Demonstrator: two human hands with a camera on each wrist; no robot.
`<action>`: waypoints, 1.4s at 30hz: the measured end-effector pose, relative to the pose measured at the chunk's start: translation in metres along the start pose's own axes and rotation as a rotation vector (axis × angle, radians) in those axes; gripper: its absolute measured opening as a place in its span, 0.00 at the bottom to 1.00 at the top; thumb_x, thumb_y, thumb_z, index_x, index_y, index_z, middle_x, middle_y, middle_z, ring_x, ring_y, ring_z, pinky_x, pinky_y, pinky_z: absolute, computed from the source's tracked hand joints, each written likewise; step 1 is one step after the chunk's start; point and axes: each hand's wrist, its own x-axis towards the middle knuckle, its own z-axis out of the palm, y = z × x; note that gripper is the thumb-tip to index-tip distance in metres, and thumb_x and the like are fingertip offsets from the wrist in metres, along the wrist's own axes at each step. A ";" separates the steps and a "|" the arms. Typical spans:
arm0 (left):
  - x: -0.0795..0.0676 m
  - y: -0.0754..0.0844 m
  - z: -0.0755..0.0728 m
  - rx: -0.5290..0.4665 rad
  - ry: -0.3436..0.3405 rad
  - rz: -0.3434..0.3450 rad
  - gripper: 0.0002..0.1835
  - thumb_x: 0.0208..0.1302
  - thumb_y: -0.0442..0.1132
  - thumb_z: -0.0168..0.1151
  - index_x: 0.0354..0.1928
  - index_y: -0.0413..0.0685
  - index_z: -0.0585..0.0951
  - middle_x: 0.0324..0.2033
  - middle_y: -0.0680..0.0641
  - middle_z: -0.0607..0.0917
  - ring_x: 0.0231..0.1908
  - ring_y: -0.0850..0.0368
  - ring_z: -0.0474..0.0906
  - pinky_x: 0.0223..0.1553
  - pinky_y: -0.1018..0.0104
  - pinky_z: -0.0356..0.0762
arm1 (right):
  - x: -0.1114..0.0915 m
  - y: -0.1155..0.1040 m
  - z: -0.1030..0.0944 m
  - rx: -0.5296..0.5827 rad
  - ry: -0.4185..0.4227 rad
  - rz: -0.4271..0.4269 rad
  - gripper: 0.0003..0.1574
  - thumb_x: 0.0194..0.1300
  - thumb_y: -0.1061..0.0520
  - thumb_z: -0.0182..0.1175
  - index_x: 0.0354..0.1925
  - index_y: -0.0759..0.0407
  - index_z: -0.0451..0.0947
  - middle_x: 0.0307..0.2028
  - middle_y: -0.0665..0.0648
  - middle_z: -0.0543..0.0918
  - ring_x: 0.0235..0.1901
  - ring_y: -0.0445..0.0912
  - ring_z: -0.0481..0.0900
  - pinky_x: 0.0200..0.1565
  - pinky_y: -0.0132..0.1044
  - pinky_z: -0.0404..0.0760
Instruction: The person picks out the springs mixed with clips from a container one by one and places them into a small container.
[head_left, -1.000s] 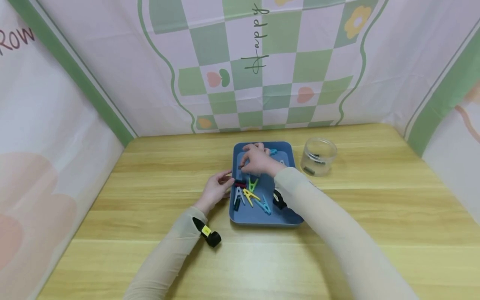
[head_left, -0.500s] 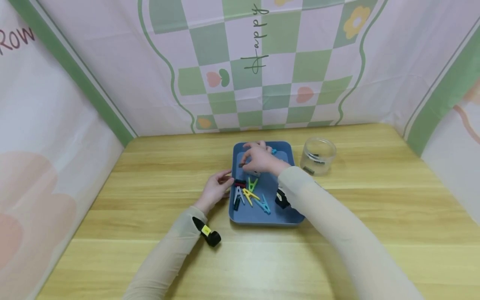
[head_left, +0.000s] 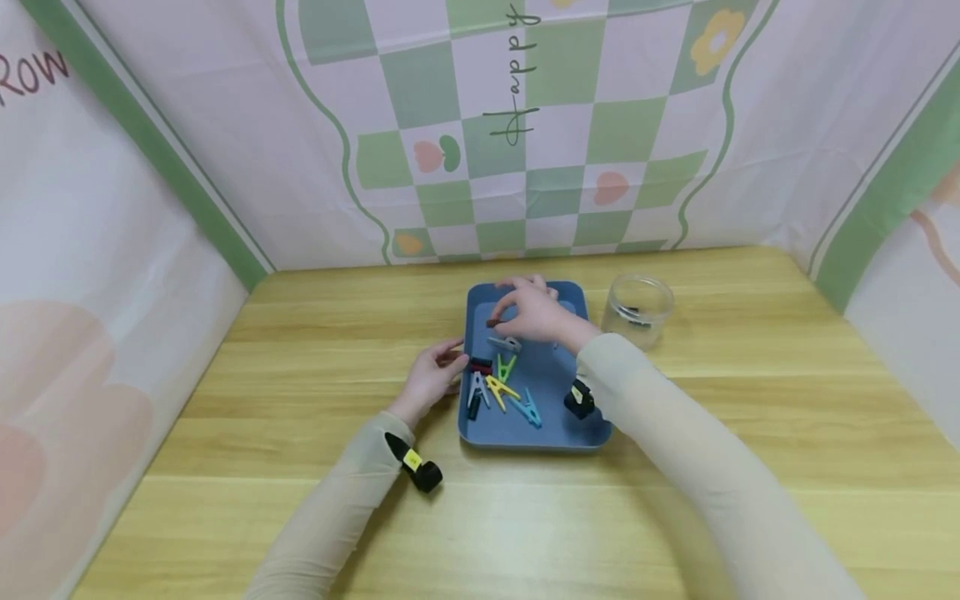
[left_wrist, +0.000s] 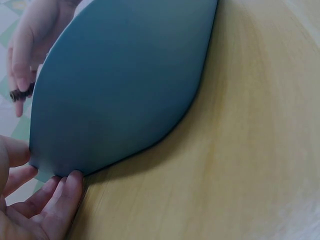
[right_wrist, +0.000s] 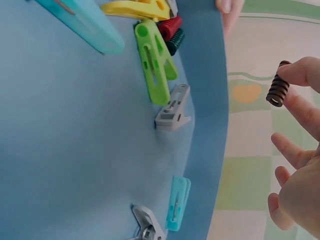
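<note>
Head view, read together with the two wrist views: a short dark-brown coil spring [right_wrist: 278, 84], apparently of metal, was held over the far left part of a rectangular blue tray with raised walls [head_left: 536, 438], clear of the tray's floor. The brown spring was pinched in the right hand [head_left: 536, 315] between thumb and finger, the other fingers being spread away from it. The outside of the tray's left wall was touched by the left hand [head_left: 433, 375], its fingers loosely bent and nothing seen gripped in them. Within the tray, a red coil spring [right_wrist: 170, 27] and a dark green coil spring [right_wrist: 175, 42] were laid side by side near the left wall, close to a yellow plastic clip [right_wrist: 137, 9] and a lime-green plastic clip [right_wrist: 158, 95]; a grey clip [right_wrist: 169, 119] was seen just beyond the latter. To the right of the tray was set a clear round jar [head_left: 647, 338], in which small dark pieces were contained. Handling: the brown spring was judged light, firm across its width, springy along its length and hardly fragile; rolling from a slack pinch was thought possible, so a hold across the middle coils was preferred to one at the ends
</note>
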 end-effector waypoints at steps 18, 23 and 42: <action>0.002 -0.003 0.001 0.014 0.010 0.014 0.24 0.67 0.37 0.57 0.65 0.51 0.71 0.55 0.40 0.76 0.53 0.47 0.75 0.42 0.62 0.85 | -0.025 0.009 -0.031 0.081 0.078 -0.031 0.10 0.59 0.57 0.62 0.39 0.58 0.84 0.69 0.60 0.61 0.68 0.63 0.46 0.62 0.64 0.56; 0.001 -0.001 0.002 0.023 0.017 0.013 0.24 0.67 0.37 0.57 0.65 0.51 0.71 0.56 0.40 0.76 0.53 0.47 0.75 0.42 0.62 0.85 | -0.031 0.014 -0.038 0.089 0.087 -0.023 0.09 0.59 0.58 0.62 0.39 0.59 0.83 0.68 0.61 0.61 0.68 0.64 0.44 0.62 0.65 0.55; -0.001 0.000 0.001 -0.006 0.007 -0.008 0.24 0.67 0.36 0.56 0.64 0.52 0.71 0.56 0.40 0.76 0.52 0.47 0.76 0.43 0.61 0.85 | -0.053 0.033 -0.060 -0.018 0.129 0.002 0.07 0.56 0.59 0.64 0.35 0.57 0.83 0.68 0.61 0.62 0.67 0.66 0.43 0.60 0.73 0.40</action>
